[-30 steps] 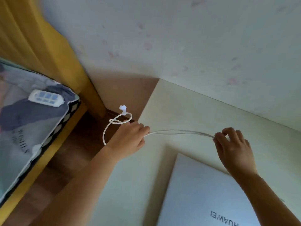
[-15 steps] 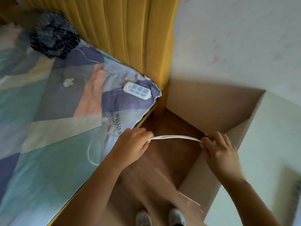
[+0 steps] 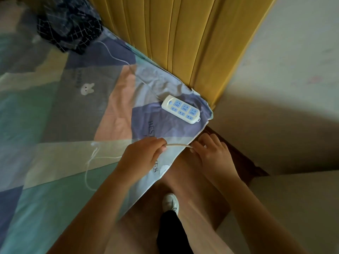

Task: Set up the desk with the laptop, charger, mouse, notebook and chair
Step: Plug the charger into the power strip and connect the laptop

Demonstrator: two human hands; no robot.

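My L hand [image 3: 141, 158] & R hand [image 3: 211, 153] each pinch thin white charger cable [image 3: 177, 145], short taut span between; slack loops left over bedsheet [image 3: 55, 125].

- The cable [image 3: 177, 145] is white.
- The power strip [image 3: 181, 109] is white with blue sockets.
- The bed cover [image 3: 55, 110] has big patches of green, grey, pink, purple and pale yellow. It has a small white bunny [image 3: 87, 89] and some dark letters on it.
- The cloth [image 3: 68, 26] on the bed is dark with thin white checks.
- The headboard [image 3: 183, 39] is yellow with long stripes.
- The floor [image 3: 198, 202] is brown wood.
- The shoe [image 3: 170, 201] is white.
- The trouser leg [image 3: 171, 233] is black.
- The wall [image 3: 297, 57] is pale with faint pink spots.
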